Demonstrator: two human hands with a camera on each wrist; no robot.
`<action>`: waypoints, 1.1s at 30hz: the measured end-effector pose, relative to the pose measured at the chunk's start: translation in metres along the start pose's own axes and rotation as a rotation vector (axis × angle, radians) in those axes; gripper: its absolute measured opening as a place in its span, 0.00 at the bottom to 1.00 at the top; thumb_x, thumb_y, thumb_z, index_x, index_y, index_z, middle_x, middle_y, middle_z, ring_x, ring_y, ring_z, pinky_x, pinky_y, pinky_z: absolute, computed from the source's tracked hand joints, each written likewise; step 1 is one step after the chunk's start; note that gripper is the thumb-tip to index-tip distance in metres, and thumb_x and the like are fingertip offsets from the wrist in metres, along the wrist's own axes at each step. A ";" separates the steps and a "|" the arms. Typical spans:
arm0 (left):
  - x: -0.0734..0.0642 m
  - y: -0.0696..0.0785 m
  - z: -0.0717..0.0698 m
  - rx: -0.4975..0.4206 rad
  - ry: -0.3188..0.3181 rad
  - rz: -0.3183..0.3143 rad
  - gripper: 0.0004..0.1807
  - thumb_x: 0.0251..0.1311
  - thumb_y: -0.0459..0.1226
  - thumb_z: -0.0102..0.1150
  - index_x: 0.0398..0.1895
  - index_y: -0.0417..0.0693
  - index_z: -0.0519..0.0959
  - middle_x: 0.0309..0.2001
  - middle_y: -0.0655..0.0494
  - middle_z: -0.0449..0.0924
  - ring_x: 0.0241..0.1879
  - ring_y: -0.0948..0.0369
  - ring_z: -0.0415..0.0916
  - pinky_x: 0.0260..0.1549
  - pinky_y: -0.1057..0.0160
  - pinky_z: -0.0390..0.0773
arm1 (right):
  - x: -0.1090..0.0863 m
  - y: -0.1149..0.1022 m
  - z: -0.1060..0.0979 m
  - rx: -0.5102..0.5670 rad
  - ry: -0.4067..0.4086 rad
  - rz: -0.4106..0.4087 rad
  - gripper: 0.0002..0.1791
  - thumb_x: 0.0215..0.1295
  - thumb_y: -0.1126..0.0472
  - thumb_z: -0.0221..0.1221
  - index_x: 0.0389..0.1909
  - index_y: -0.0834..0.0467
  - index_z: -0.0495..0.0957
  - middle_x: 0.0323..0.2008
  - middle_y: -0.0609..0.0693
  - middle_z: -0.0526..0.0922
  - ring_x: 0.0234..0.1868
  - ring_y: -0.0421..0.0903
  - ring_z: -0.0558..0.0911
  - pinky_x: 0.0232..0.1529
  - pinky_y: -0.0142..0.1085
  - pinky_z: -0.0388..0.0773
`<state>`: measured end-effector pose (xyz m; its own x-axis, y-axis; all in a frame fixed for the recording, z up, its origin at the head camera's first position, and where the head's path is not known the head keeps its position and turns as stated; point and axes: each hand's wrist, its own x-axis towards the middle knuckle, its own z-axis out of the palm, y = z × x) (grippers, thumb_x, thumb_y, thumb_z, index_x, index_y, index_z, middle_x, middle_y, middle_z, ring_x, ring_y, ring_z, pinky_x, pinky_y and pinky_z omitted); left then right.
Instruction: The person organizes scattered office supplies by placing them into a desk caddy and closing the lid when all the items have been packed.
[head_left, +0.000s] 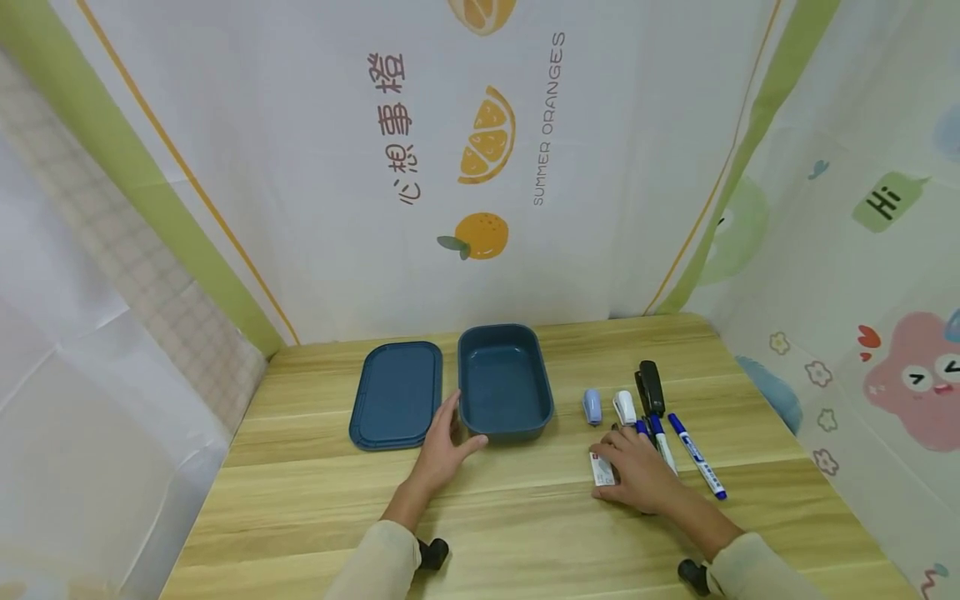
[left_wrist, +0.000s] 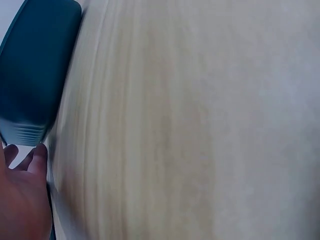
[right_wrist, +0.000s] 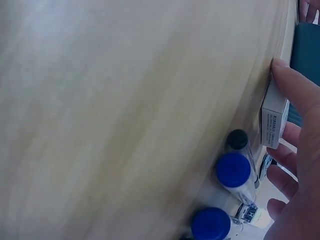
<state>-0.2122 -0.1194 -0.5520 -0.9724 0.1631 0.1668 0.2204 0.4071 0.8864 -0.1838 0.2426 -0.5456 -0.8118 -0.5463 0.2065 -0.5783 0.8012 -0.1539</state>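
Note:
My right hand (head_left: 639, 471) pinches a small white box (head_left: 602, 469) at the table's right side, thumb on one edge and fingers on the other. In the right wrist view, fine print covers the end of this box (right_wrist: 272, 125). My left hand (head_left: 441, 454) is at the near left corner of a dark blue open container (head_left: 510, 435), its fingers loosely extended along the side. Fingertips of that hand (left_wrist: 25, 195) meet the container's lower end in the left wrist view; how firmly they touch cannot be seen. Blue-capped markers (head_left: 663, 446) lie partly behind my right hand.
Left of the container lies a matching flat lid (head_left: 397, 396). A black stapler (head_left: 651, 387), a small white stapler-like item (head_left: 624, 408) and a light blue one (head_left: 592, 407) are at the right. Another marker (head_left: 697, 457) lies outermost. A printed curtain (head_left: 337, 275) hangs behind the table.

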 end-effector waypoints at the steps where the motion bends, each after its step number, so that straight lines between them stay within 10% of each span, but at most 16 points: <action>1: 0.000 0.000 0.000 -0.005 0.001 -0.008 0.51 0.57 0.51 0.68 0.78 0.55 0.49 0.74 0.49 0.50 0.70 0.48 0.56 0.63 0.48 0.63 | 0.000 0.000 0.000 0.002 0.005 -0.001 0.37 0.48 0.32 0.67 0.53 0.54 0.80 0.47 0.48 0.76 0.45 0.47 0.70 0.44 0.44 0.68; 33: 0.009 0.001 0.001 -0.053 0.002 -0.068 0.50 0.58 0.45 0.68 0.78 0.55 0.48 0.74 0.45 0.50 0.69 0.46 0.57 0.63 0.48 0.63 | 0.006 -0.003 0.000 -0.065 0.023 -0.012 0.38 0.46 0.32 0.67 0.58 0.45 0.78 0.36 0.43 0.80 0.38 0.43 0.71 0.37 0.39 0.64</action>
<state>-0.2204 -0.1168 -0.5499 -0.9852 0.1345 0.1066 0.1496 0.3687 0.9174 -0.1872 0.2371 -0.5439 -0.8022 -0.5508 0.2305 -0.5810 0.8091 -0.0886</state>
